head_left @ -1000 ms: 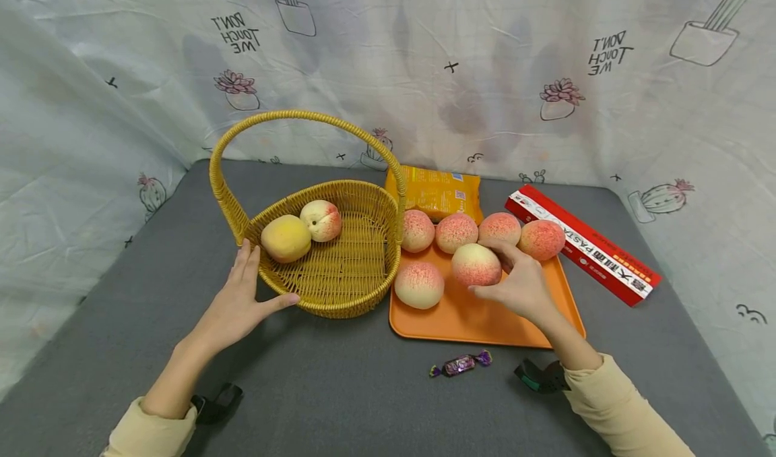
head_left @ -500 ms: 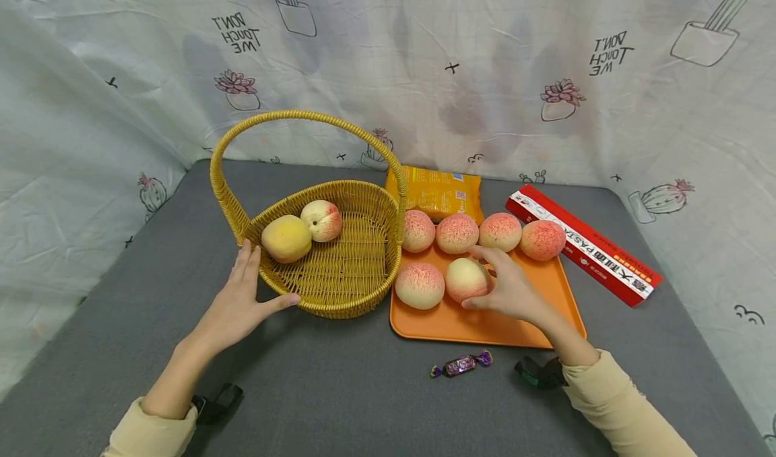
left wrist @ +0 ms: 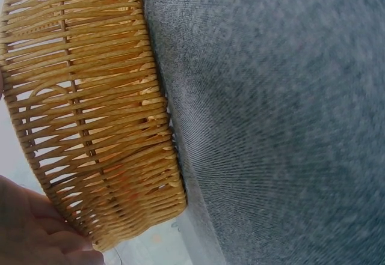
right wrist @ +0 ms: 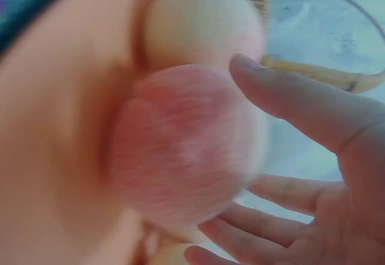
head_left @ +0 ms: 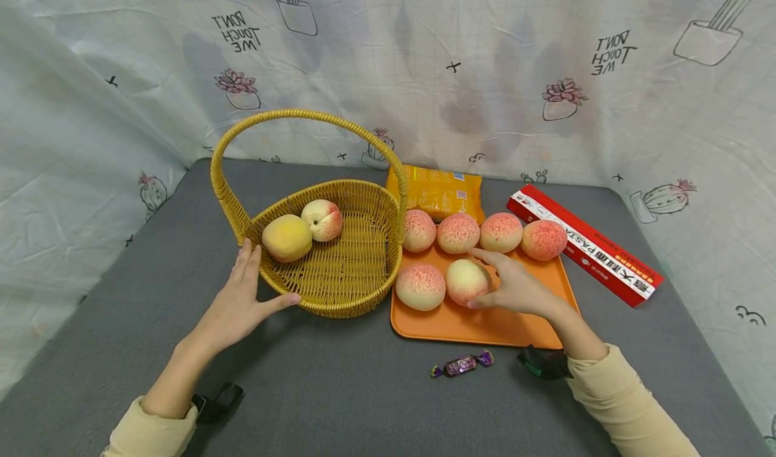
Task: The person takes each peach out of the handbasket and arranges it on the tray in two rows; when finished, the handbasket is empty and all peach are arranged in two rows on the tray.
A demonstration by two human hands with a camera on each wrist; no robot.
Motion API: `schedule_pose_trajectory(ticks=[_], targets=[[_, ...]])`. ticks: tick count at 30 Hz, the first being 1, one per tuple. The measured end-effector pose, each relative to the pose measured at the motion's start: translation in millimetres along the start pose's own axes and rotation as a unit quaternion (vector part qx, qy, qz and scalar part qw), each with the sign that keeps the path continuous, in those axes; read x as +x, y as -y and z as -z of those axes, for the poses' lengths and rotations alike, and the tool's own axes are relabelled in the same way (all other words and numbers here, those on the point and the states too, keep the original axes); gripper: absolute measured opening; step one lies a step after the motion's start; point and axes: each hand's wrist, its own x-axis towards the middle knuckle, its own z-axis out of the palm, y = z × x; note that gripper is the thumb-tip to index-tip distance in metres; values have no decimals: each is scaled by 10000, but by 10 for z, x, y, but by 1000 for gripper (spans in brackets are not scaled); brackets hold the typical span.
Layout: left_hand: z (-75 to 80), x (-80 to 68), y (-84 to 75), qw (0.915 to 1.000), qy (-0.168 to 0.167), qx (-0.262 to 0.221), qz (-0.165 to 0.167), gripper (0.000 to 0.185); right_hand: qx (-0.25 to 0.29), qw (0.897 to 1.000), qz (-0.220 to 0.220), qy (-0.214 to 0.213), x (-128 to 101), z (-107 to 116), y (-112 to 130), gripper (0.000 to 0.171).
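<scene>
Round pink-and-cream peach (head_left: 465, 280) lay on flat orange plastic tray (head_left: 485, 325), pale side up, no clear long axis, right hand (head_left: 516, 290) loosely spread, fingertips touching it ungripped, left hand (head_left: 238, 302) flat against woven yellow wicker basket (head_left: 339, 288).

You sat at a table (head_left: 339, 389) with a soft gray top. A white cloth (head_left: 424, 59) hung behind it and down both sides. The cloth had little drawings of cactus plants in pots, pink flowers, and the words "DON'T TOUCH ME". The light was soft and even.
</scene>
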Motion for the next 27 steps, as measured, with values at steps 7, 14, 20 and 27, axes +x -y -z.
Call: schedule_pose_trajectory(ticks=[7, 14, 20, 27], targets=[[8, -18, -2, 10000, -12, -14, 8, 115, 268, 9974, 588, -318, 74, 169, 342, 66], [2, -27, 7, 10000, -25, -58, -10, 114, 719, 9881, 1336, 238, 364, 79, 816, 59], [-8, -25, 12, 10000, -5, -66, 21, 113, -343, 9754, 1827, 1183, 793, -117, 1308, 65], [-8, -18, -2, 10000, -20, -69, 36, 113, -1391, 9611, 1423, 1915, 1411, -314, 1672, 79]])
